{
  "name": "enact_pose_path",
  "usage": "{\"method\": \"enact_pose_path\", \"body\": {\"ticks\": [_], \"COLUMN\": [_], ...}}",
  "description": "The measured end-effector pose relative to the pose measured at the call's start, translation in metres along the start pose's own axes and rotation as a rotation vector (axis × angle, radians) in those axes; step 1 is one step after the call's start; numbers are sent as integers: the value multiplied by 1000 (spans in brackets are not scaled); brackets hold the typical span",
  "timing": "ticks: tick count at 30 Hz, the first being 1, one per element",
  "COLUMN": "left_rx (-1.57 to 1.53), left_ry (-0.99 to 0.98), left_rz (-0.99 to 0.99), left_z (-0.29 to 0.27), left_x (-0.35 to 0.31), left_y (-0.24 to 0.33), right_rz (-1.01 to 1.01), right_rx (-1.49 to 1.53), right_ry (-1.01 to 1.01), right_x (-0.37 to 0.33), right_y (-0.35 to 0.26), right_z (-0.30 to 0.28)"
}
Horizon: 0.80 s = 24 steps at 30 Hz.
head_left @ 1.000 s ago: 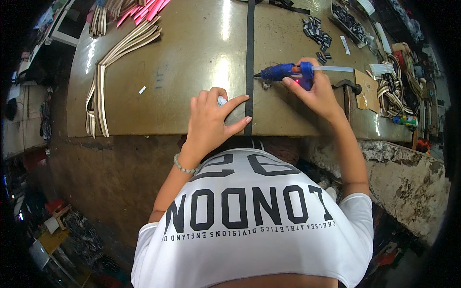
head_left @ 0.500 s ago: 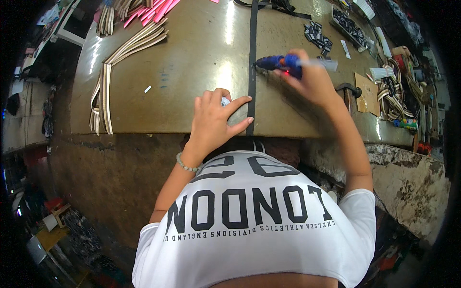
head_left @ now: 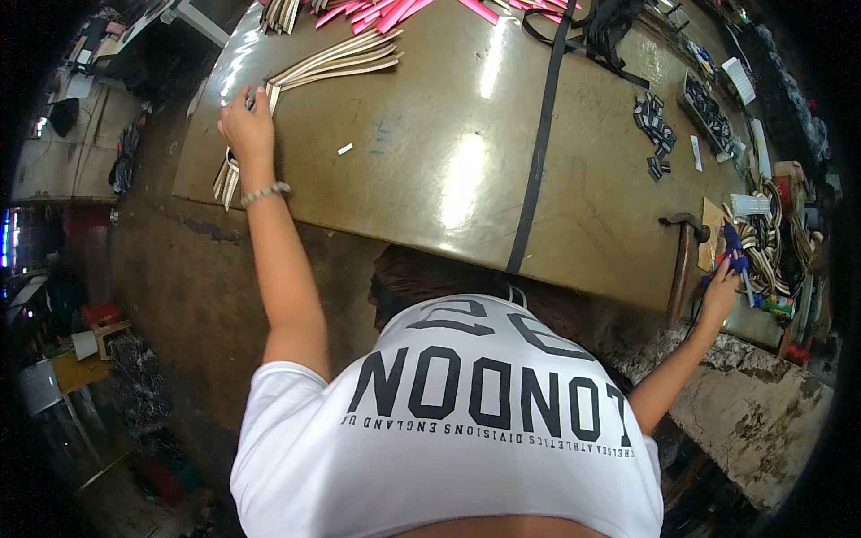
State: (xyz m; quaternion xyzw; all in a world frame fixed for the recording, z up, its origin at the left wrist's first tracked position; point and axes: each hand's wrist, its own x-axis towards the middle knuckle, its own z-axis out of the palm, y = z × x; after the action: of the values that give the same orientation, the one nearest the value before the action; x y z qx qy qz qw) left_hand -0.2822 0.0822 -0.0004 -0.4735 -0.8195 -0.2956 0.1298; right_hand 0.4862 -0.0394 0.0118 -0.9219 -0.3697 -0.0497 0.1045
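On the left of the table (head_left: pixel 404 193), striped straps (head_left: pixel 336 65) are partly covered by the left hand (head_left: pixel 248 125), fingers curled; whether anything is gripped cannot be told. Farther right, a black strap (head_left: pixel 535 170) is laid across to the near edge. At far right, a blue glue gun (head_left: pixel 737 260) is met by the right hand's (head_left: pixel 720 294) fingertips; their closure cannot be told.

Table (head_left: pixel 404 202): brown, glossy top
Across it: 1 black strap (head_left: pixel 538 152)
Left side: striped strips (head_left: pixel 336 68)
Far side: pink strips (head_left: pixel 397 13)
Middle: 1 small white scrap (head_left: pixel 344 149)
Right side: loose black pieces (head_left: pixel 655 126)
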Motion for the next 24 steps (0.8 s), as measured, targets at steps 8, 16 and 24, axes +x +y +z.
{"method": "enact_pose_path", "body": {"ticks": [8,16,24], "left_rx": [191,-187,-600], "left_ry": [-51,27,-119], "left_rz": [75,58,772], "left_z": [22,-23,-190], "left_x": [4,4,-98], "left_y": [-19,29,195], "right_rz": [-194,-486,-1262], "right_rx": [137,701,934], "right_ry": [-54,9,625], "right_x": [-106,-134,-161], "right_y": [-84,-156,-249], "right_z": [-86,-106,-110]}}
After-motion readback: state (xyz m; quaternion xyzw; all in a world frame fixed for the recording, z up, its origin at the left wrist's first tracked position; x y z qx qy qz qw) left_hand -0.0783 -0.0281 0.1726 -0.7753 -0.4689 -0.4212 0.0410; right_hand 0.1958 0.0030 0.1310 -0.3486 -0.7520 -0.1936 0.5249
